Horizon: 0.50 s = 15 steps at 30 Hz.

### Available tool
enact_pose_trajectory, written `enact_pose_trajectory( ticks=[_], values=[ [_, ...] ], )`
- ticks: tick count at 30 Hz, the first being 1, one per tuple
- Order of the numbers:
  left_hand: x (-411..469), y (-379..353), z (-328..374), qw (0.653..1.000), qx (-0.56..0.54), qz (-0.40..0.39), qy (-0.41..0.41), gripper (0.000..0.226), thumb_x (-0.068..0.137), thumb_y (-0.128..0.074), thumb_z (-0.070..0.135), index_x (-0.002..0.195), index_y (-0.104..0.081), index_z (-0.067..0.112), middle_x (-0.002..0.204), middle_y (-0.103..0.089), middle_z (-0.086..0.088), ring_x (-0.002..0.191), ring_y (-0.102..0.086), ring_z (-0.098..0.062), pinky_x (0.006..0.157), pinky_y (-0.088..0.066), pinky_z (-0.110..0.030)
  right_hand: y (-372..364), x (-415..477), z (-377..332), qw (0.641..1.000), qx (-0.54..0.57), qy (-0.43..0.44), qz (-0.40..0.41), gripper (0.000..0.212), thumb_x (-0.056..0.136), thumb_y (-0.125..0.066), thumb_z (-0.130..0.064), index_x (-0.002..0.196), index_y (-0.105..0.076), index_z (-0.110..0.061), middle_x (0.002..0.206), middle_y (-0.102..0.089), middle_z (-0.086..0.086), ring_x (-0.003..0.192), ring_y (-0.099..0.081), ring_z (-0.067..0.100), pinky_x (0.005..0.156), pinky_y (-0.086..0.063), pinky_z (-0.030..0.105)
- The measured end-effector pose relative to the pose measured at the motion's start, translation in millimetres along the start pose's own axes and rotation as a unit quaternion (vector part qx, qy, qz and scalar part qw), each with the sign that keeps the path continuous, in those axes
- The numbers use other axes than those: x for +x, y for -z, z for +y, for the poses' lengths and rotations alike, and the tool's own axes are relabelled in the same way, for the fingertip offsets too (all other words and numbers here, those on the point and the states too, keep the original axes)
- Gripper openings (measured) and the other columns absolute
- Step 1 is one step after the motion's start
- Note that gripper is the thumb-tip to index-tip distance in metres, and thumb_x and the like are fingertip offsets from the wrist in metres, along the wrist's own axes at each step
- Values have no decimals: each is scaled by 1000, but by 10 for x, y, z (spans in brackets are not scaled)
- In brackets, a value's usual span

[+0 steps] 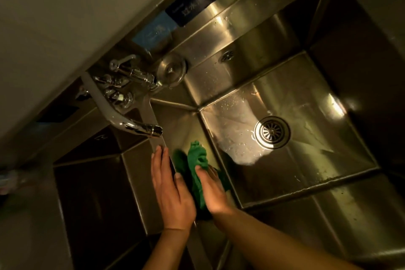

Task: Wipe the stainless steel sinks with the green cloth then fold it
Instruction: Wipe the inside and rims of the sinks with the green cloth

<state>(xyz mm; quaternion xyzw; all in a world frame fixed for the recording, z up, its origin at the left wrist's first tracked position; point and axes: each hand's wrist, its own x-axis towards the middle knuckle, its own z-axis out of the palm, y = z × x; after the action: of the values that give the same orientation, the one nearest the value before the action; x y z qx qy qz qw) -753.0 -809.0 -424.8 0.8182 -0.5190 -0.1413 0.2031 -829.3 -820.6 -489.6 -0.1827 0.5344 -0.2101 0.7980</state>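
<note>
Dim steel fills the head view: a pair of sinks set side by side under a pale wall, split by a narrow divider (pixel 161 151) that runs down toward the viewer. Everything below is placed against that divider. Beyond its far end sits the tap (pixel 133 126), its spout reaching over the divider's top. To the divider's right is the lit sink (pixel 282 184), wet and streaked, with a round drain (pixel 272 132) well out on its floor. To the left lies the darker sink (pixel 92 193), in shadow.

The left hand (pixel 169 186) lies flat and open along the divider, fingers straight, gripping nothing. The right hand (pixel 211 190) is just right of the divider, pressed against the inner wall of the lit sink with the green cloth (pixel 197 166) bunched under its palm and thumb. The fingers curl loosely over the cloth, not a tight fist. Most of the cloth pokes out ahead of the fingertips, toward the tap, and some trails back under the wrist.

The step in hand looks like wiping that inner wall. To do it well, the cloth should probably be spread flatter under the palm, pressed evenly, and drawn in overlapping strokes down to the floor, the left hand bracing. Folding is not yet begun.
</note>
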Motion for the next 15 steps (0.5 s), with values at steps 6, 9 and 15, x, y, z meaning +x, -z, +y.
enact_pose_trajectory(
  ticks=[6,9,15],
  values=[
    [-1,-6,-20,1000,4,-9,-5,59,101,-35,22,159,-34,9,169,-27,-4,159,-18,-20,127,-21,-55,-332,580,-501,996,-12,81,-36,46,103,-54,-41,147,-51,-26,147,-53,3,131,-54,20,114,-41,45],
    [-8,-21,-61,1000,3,-5,-11,58,102,-37,17,159,-34,10,170,-25,-2,159,-17,-21,126,-22,-54,-379,1082,-702,993,-44,103,-34,49,102,-53,-48,147,-50,-29,151,-50,1,135,-51,23,115,-40,44],
    [-15,-40,-97,1000,17,0,-12,57,103,-37,16,160,-32,12,170,-23,0,159,-16,-19,129,-18,-41,-132,1567,-432,996,-77,45,7,50,101,-53,-50,145,-52,-26,145,-55,7,129,-56,29,112,-44,47]
  ],
)
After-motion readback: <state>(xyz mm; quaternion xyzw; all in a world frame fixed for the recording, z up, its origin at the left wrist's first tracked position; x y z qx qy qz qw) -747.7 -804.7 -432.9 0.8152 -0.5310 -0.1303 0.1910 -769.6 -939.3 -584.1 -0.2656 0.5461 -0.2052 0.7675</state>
